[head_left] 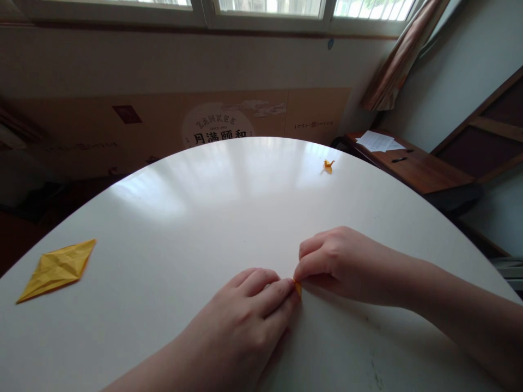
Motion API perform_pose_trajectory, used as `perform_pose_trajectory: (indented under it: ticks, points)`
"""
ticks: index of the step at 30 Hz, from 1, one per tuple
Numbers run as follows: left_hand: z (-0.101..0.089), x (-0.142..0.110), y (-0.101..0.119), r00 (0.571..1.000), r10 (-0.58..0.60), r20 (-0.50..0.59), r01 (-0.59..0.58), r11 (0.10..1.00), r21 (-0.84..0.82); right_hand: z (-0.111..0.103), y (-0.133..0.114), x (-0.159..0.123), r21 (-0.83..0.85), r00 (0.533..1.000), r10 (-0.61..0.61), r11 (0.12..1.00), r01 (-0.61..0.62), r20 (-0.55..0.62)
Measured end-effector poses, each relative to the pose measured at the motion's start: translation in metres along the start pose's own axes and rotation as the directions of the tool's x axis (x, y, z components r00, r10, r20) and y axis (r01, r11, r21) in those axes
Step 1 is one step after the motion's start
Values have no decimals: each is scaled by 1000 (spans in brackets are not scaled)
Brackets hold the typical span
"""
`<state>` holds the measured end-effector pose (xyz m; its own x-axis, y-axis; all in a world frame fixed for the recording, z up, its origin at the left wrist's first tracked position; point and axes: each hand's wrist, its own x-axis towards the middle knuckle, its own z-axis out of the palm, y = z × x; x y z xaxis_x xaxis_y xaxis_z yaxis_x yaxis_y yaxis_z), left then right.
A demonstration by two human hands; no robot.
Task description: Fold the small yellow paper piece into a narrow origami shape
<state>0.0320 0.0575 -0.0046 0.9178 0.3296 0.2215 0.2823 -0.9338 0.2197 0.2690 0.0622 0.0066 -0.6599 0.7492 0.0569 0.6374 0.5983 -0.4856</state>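
Observation:
Between my fingertips, low over the white round table (196,228), is a small piece of folded yellow paper (298,289); most of it is hidden. My left hand (253,313) lies over the table with its fingers together, pressing on the paper from the left. From the right, my right hand (337,264) pinches at the paper's upper tip, its thumb and index finger closed. A larger yellow paper, folded into a creased kite shape (59,269), lies flat at the far left. Near the back right edge stands a tiny yellow origami crane (328,165).
A brown wooden side table (433,166) with white paper sheets (379,141) stands beyond the right edge. Behind the table, a large printed cardboard sheet (155,125) leans against the wall under the windows (269,7). A curtain (402,60) hangs at the right.

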Motion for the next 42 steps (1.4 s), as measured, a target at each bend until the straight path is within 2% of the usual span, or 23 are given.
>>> perform_pose_trajectory:
  ticks: [8,13,25,29,33,35,38,42]
  points:
    - [-4,2,3,999,-24,29,23,1000,7,0,-1,-1,10,1000,-1,1000,1,-13]
    - [-4,1,4,999,-32,40,31,999,22,0,-3,-2,-18,1000,-12,1000,12,25]
    - [-2,1,-3,1000,7,30,-7,1000,0,-5,-16,-2,-282,987,160,948,-145,29]
    - [-3,0,0,1000,-4,21,4,1000,9,-5,-13,-5,-298,983,173,937,-184,-65]
    - [-3,0,4,999,-36,5,35,999,28,2,-9,-3,-198,963,141,962,-188,-228]
    - [-2,0,4,1000,-28,2,28,999,26,9,-8,-2,-190,961,127,966,-176,-246]
    - [-1,0,3,1000,-12,17,12,999,34,20,-5,0,-200,968,175,957,-211,-182]
    - [-2,0,3,1000,-18,26,16,998,60,27,-3,4,-169,955,294,940,-296,-36]
